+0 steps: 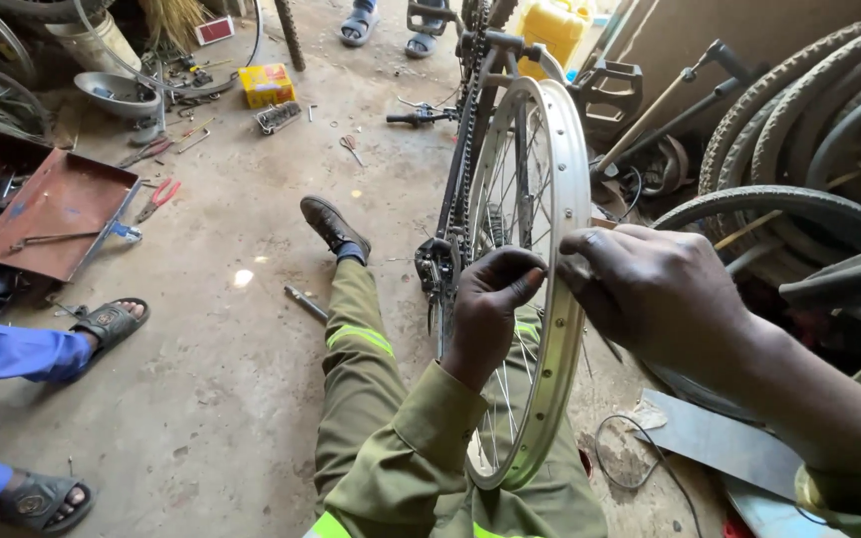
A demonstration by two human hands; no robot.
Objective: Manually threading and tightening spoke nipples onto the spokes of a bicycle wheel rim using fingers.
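A bare silver bicycle rim (572, 179) with thin spokes stands upright in front of me, mounted on an upturned bike frame (470, 149) with its chain. My left hand (490, 299) reaches through from the inner side, its fingers pinched at the rim's inner edge. My right hand (640, 294) is on the outer side, fingertips pressed against the rim at the same spot. Whether a small part sits between the fingers is hidden. My leg in olive trousers (356, 369) stretches out to the left of the wheel.
A rusty red metal tray (52, 199) with tools lies at the left. Red-handled pliers (158, 197), a yellow box (266, 83) and loose tools litter the concrete floor. Tyres (799, 130) are stacked at the right. Another person's sandalled feet (107, 321) and blue sleeves are at the left.
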